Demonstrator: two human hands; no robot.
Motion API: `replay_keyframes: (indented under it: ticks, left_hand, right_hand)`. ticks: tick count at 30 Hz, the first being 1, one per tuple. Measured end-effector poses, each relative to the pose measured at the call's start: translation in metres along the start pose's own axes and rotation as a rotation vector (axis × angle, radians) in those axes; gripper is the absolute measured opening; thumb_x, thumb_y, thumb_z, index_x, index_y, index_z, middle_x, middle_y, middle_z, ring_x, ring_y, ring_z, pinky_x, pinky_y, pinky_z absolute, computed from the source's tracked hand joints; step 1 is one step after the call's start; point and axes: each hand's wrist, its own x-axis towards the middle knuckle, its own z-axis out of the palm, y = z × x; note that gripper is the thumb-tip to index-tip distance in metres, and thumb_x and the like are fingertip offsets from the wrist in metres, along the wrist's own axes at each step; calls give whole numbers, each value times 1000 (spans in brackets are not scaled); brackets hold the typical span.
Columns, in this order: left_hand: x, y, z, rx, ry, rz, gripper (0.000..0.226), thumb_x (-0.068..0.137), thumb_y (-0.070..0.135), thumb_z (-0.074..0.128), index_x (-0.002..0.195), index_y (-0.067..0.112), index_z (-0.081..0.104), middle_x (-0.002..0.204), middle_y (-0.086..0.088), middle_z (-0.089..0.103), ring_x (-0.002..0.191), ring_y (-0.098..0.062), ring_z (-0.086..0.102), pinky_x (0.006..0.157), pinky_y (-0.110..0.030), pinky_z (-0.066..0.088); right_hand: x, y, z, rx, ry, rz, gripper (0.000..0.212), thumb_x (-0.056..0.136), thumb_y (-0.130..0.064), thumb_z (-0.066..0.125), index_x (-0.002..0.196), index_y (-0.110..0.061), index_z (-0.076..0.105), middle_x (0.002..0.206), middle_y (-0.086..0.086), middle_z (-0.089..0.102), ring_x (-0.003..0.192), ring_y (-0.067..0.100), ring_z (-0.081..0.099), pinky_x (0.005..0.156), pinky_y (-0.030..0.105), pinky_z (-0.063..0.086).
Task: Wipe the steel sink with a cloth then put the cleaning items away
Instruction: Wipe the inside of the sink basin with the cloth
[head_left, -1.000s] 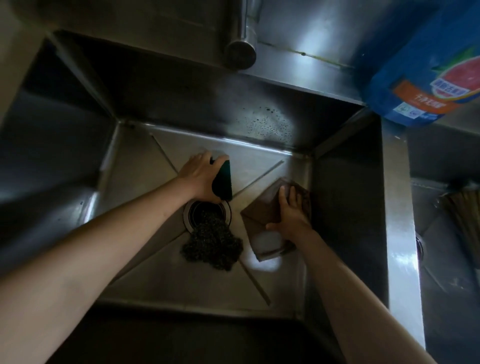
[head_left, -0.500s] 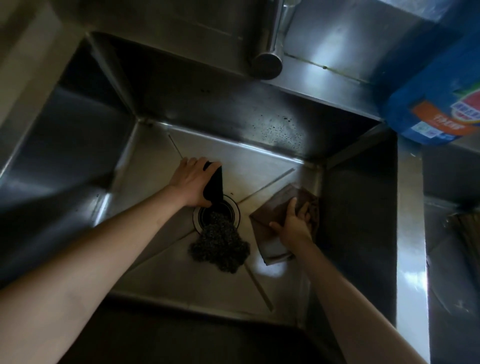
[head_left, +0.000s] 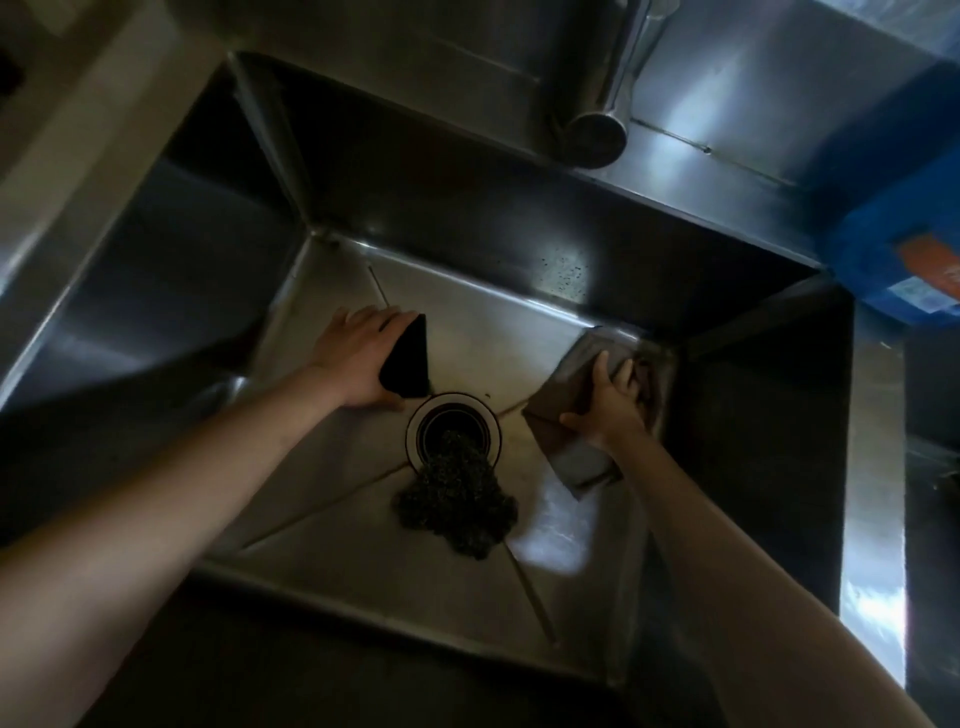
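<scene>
Right hand (head_left: 605, 410) pressing brown cloth (head_left: 571, 415) flat in steel sink's (head_left: 675, 519) far-right corner, long axis running toward drain (head_left: 453, 428); left hand (head_left: 358, 364) gripping dark sponge (head_left: 408, 364) beside drain; scourer (head_left: 457, 509) between, nearer left.

At the right edge of the frame I see the blue package (head_left: 893, 249) cut off, its label too blurred to read. The faucet (head_left: 597, 132) runs out past the top edge. The scouring pad (head_left: 457, 499) covers part of the drain (head_left: 415, 426). My right hand (head_left: 608, 410) hides part of the cloth (head_left: 566, 384).
</scene>
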Motion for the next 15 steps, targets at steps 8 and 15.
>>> replay_keyframes:
  ticks: [8, 15]
  left_hand:
    - [-23, -12, -2, 0, -21, -58, 117, 55, 58, 78, 148, 25, 16, 150, -6, 30, 135, -29, 32, 112, -41, 24]
    - [-30, -8, -5, 69, -34, -74, 113, 59, 57, 75, 148, 23, 14, 142, -10, 34, 125, -33, 38, 107, -36, 27]
  right_hand:
    - [-12, -23, 14, -114, 35, -169, 101, 83, -29, 69, 152, -25, -5, 158, 13, -15, 146, 33, -7, 118, 46, 15]
    - [-19, -2, 23, 31, 102, -30, 95, 83, -27, 69, 153, -15, 5, 158, 14, -10, 146, 34, 4, 117, 42, 21]
